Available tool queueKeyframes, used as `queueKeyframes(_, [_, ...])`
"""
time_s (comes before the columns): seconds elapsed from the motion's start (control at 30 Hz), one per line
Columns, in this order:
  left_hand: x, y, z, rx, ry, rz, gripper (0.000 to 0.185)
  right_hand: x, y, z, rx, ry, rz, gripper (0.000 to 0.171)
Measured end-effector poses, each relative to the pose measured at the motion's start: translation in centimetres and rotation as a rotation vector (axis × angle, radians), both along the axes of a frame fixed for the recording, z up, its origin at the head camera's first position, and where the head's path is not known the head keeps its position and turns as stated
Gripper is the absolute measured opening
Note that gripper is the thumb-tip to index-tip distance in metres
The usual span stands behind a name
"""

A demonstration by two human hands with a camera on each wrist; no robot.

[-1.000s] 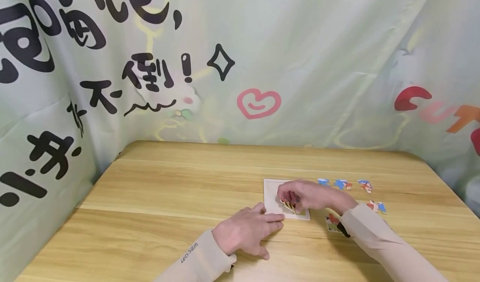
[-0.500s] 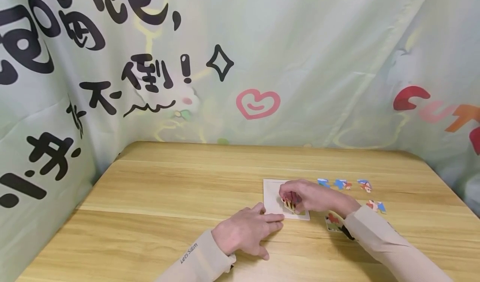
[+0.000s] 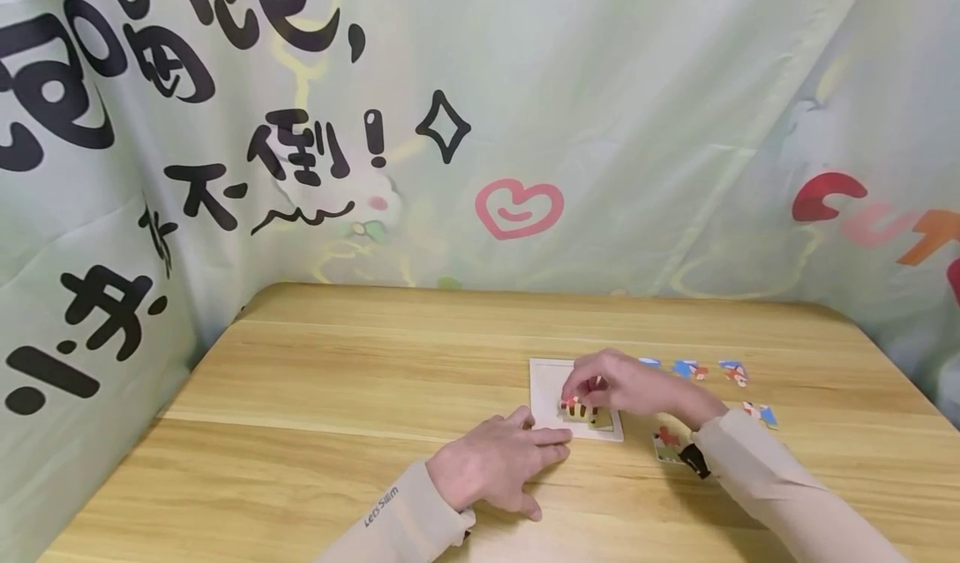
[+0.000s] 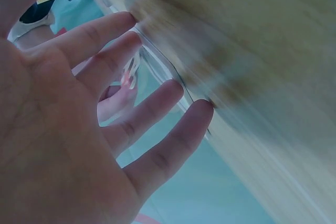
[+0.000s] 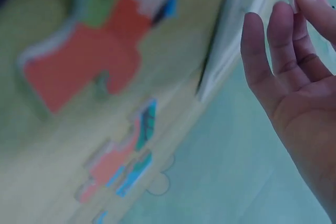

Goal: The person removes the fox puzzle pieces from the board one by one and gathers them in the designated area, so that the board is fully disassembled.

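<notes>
A white puzzle tray (image 3: 546,380) lies on the table. My right hand (image 3: 618,384) reaches over it and pinches a striped puzzle piece (image 3: 576,411) by its upper edge between thumb and fingers. In the right wrist view, the brown and cream stripes of this piece show at the fingertips. Just right of it, a green-brown puzzle piece (image 3: 602,421) sits in the tray's near right corner. My left hand (image 3: 498,465) has its fingers spread, with fingertips at the tray's near left corner. The left wrist view shows those fingers (image 4: 157,156) nearly straight along the tray edge.
Several loose puzzle pieces lie right of the tray: blue and red ones (image 3: 688,369) behind the right forearm, another (image 3: 761,414) farther right, and a red and green piece (image 3: 666,440) partly under the right wrist. A printed curtain (image 3: 637,130) hangs behind the wooden table (image 3: 360,371).
The striped piece has turned and tipped flatter toward the tray, showing more of its face. My right fingers have shifted to its upper edge. The left hand stays in place.
</notes>
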State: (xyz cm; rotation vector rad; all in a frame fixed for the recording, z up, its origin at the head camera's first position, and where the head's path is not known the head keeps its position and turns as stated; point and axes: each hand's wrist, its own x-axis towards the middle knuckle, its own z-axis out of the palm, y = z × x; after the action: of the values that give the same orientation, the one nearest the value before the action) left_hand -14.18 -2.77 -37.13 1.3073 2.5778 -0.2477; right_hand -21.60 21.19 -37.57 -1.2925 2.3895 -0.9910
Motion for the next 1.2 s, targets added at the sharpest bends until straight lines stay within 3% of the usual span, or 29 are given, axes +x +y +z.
queueKeyframes(0.2, [0.0,0.1,0.0,0.001,0.004,0.001,0.082,0.3,1.0,1.1,0.003,-0.081,-0.054,0.021])
queueKeyframes(0.67, [0.1,0.0,0.0,0.005,-0.011,0.012,0.083,1.1,4.4,2.1,0.009,-0.112,-0.085,0.027])
queueKeyframes(0.9, [0.1,0.0,0.0,0.006,0.0,0.013,0.082,1.8,6.2,2.0,0.001,-0.067,-0.098,0.028])
queueKeyframes(1.2, [0.2,0.1,0.0,0.005,0.002,0.013,0.082,2.9,8.8,1.4,-0.013,-0.147,-0.144,0.021])
